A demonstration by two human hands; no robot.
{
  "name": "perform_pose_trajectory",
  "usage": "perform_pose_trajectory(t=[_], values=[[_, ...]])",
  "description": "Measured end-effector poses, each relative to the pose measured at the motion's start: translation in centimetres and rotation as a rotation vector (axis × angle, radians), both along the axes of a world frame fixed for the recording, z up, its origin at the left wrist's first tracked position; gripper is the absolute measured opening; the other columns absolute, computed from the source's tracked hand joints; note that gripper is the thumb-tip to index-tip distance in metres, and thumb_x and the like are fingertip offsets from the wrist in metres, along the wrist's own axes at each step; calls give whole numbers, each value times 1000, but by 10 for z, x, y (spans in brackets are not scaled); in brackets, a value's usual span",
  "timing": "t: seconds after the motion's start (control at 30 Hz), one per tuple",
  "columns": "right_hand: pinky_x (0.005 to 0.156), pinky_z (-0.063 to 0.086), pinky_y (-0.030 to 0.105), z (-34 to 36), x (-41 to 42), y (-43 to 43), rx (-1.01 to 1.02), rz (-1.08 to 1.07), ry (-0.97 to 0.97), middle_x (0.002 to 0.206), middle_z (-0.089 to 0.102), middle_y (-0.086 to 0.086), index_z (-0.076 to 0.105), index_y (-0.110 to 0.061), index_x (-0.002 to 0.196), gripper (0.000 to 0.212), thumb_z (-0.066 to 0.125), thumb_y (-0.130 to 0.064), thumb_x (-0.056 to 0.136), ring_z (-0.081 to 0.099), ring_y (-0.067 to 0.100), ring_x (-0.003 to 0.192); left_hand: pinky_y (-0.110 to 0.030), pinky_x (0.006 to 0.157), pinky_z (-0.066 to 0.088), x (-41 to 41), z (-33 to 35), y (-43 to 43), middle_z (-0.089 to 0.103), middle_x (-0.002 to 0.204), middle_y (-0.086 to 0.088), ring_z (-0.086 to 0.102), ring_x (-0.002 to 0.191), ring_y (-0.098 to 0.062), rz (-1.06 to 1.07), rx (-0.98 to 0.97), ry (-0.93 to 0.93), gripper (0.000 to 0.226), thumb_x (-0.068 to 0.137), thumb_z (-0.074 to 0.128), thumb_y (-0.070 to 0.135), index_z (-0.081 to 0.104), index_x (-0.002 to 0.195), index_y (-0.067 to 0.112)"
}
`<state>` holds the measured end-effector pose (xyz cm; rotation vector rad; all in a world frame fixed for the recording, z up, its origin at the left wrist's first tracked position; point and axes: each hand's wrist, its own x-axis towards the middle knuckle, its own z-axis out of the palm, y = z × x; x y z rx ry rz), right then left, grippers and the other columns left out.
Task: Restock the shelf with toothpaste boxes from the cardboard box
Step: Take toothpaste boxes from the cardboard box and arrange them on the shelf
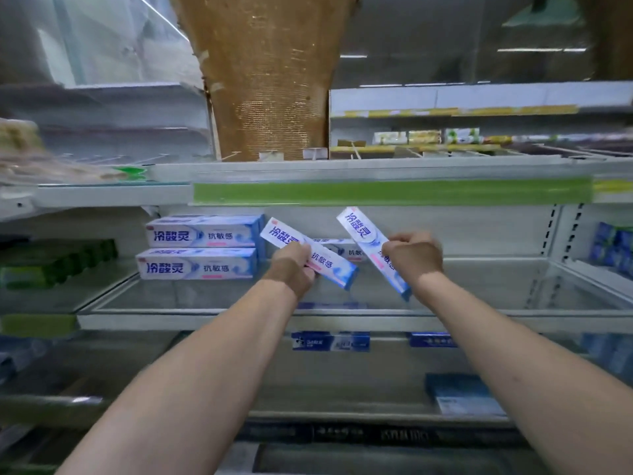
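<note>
My left hand grips a white-and-blue toothpaste box, tilted down to the right, over the middle shelf. My right hand grips a second toothpaste box, also tilted, a little to the right of the first. Two matching boxes lie stacked at the back left of this shelf. Another box lies behind my hands, mostly hidden. The cardboard box is not in view.
A green price strip marks the edge of the shelf above. Green packs fill the left bay and blue packs the right bay. Blue boxes lie on the lower shelf. A brown pillar rises behind.
</note>
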<state>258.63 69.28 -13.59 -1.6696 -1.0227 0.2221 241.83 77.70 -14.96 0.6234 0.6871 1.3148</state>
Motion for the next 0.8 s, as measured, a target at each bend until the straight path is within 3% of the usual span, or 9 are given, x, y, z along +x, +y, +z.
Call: perform_pose_trajectory(t=[0.1,0.23,0.3,0.37,0.43,0.5,0.63,0.73,0.8], values=[[69,54,36,-1,-4,5,40,-27,-37,66,66,14,73,-12,71,12,66,-21,69,64,30,69,-61,100,45,-5,5,9,61,98,-19,60,88,-33,1,-7,26,42,96,40,-19,50,135,-6],[69,51,31,-3,-5,8,57,-65,-55,77,73,13,79,-15,90,26,65,-24,70,68,31,80,-58,64,56,-12,8,13,60,118,-22,64,93,-34,-11,28,94,71,86,49,-28,33,142,12],[70,51,30,-4,-4,7,70,-88,-25,80,75,10,79,-17,94,30,64,-26,70,69,30,83,-63,66,55,-16,6,14,59,119,-20,66,94,-36,-8,47,122,93,81,51,-31,14,150,20],[69,49,27,-4,-2,6,79,-103,10,82,76,7,79,-17,95,26,66,-22,74,69,28,83,-64,64,56,-20,5,14,61,113,-16,67,84,-32,-32,54,127,101,79,54,-31,11,152,24],[70,47,25,-4,-1,5,89,-100,12,85,76,5,79,-17,97,26,66,-21,76,69,26,85,-58,65,59,-23,5,13,63,105,-13,69,78,-29,-36,77,159,87,77,59,-30,28,138,23],[72,48,25,-4,1,4,102,-94,4,87,76,5,79,-17,100,27,66,-21,76,69,25,86,-51,77,61,-25,3,11,67,105,-10,72,86,-28,2,92,245,75,72,70,-25,35,119,21],[74,46,22,0,5,1,147,-79,4,85,74,1,78,-18,102,27,66,-20,77,68,21,86,-42,89,60,-29,-5,10,70,103,-9,72,92,-25,140,77,360,84,42,97,-1,39,100,19],[77,51,25,6,13,-6,190,-49,-4,86,75,-1,78,-20,97,24,66,-19,76,69,18,85,-40,79,63,-30,-7,9,72,93,-14,70,69,-19,123,33,295,66,62,90,-9,45,106,11],[80,54,30,10,20,-9,211,15,19,81,75,-3,74,-25,87,18,65,-17,73,70,19,81,-41,85,62,-32,-7,8,73,84,-15,72,69,-20,123,8,361,61,66,88,-10,49,111,4]])
